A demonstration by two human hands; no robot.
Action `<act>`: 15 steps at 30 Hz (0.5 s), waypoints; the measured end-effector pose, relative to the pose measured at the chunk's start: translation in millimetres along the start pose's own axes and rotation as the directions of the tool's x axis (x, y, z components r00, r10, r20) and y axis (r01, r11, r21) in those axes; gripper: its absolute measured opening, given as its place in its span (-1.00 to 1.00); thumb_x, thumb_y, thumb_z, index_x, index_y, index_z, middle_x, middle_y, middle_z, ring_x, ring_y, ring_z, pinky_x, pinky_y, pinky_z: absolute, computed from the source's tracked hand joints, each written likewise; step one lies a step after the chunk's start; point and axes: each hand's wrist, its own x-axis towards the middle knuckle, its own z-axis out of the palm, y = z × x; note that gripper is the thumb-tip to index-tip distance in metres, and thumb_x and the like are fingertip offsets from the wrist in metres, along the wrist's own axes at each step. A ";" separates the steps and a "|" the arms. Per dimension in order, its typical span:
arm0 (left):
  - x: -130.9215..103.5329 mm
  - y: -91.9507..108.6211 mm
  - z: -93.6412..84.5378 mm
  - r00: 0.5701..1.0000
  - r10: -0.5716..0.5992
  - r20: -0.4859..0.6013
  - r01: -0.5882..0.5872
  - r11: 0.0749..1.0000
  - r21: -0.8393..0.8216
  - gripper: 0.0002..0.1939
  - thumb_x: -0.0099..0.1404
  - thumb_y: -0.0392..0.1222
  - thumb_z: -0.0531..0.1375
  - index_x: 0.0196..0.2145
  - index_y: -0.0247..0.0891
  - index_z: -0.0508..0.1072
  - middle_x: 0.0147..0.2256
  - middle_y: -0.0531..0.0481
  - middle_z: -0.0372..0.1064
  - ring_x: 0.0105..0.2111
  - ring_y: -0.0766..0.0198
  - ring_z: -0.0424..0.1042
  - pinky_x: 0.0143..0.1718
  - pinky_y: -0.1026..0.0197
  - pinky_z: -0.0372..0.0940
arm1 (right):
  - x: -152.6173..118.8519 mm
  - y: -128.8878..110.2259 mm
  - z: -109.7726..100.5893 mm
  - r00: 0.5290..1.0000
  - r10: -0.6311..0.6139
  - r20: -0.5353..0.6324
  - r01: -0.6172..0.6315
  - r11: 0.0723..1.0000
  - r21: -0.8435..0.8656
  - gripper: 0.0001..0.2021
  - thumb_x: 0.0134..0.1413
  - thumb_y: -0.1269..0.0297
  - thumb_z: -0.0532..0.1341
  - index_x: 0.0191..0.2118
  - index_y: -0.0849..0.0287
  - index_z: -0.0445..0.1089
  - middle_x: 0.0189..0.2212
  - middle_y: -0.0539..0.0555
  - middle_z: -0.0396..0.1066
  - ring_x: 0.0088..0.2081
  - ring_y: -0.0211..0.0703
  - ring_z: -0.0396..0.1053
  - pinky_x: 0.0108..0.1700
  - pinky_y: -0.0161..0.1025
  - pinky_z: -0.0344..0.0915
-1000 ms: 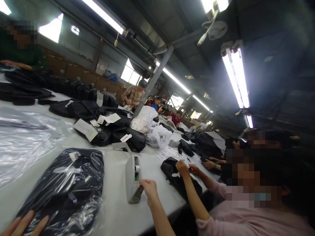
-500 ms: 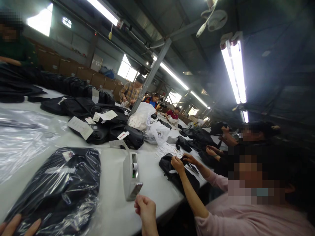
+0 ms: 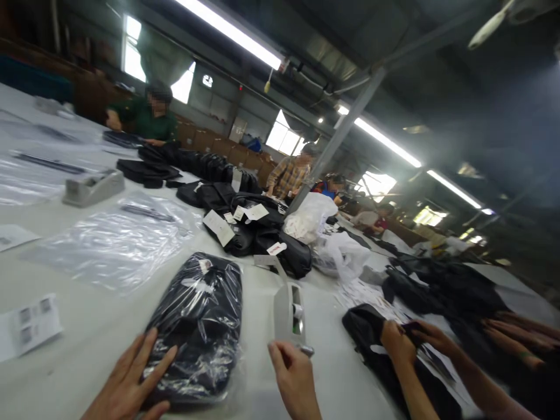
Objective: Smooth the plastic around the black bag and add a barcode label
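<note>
A black bag in a clear plastic bag [image 3: 199, 326] lies flat on the white table. My left hand [image 3: 131, 373] rests on its lower left side, fingers spread over the plastic. To the right of the bag stands a grey tape dispenser [image 3: 289, 315]. My right hand [image 3: 295, 376] is just in front of its near end, thumb and fingertips pinched together. Whatever they hold, if anything, is too small to make out. Beyond the dispenser are several black bags [image 3: 245, 233] with a white paper tag [image 3: 219, 227] among them.
Clear plastic bags [image 3: 118, 239] and a second tape dispenser [image 3: 94, 185] lie to the left, with a printed sheet [image 3: 32, 326] nearer me. At right, a co-worker's hands [image 3: 402, 344] work at another black bag [image 3: 371, 335]. A slanted metal post [image 3: 341, 134] rises behind.
The view has swung left, so the table's things appear farther right. More of my left hand shows, still on the wrapped bag. My right hand remains pinched near the dispenser.
</note>
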 end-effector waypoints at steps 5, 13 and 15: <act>8.5 7.8 -11.0 0.997 -0.067 -0.028 0.067 0.998 -0.013 -0.24 0.23 -0.06 0.25 0.33 0.13 0.06 0.43 -0.12 -0.43 0.29 -0.29 0.06 0.11 -0.18 0.30 | 39.9 -122.7 35.9 0.671 -0.444 0.594 0.477 0.872 0.112 -0.76 0.21 0.20 0.17 -0.34 0.14 0.56 -0.44 0.00 0.50 -0.38 -0.25 0.40 -0.27 -0.39 0.26; 11.0 3.2 -11.7 0.999 0.003 -0.036 0.000 0.996 0.093 -0.18 0.19 0.00 0.29 0.33 0.09 0.05 0.42 -0.32 -0.46 0.22 -0.38 0.18 -0.01 -0.22 0.37 | 91.5 -154.9 134.9 0.644 -0.392 0.657 0.491 0.871 0.038 -0.75 0.22 0.12 0.23 -0.17 0.22 0.47 -0.26 -0.02 0.48 -0.30 -0.24 0.44 -0.29 -0.34 0.39; 8.5 4.0 -4.6 0.999 -0.014 -0.038 0.017 0.996 0.086 -0.16 0.17 -0.01 0.29 0.33 0.10 0.03 0.42 -0.32 -0.46 0.24 -0.38 0.13 0.01 -0.27 0.34 | 94.4 -147.8 151.6 0.678 -0.383 0.627 0.478 0.878 0.020 -0.70 0.25 0.13 0.23 -0.04 0.25 0.40 -0.11 0.06 0.43 -0.18 -0.11 0.45 -0.17 -0.15 0.45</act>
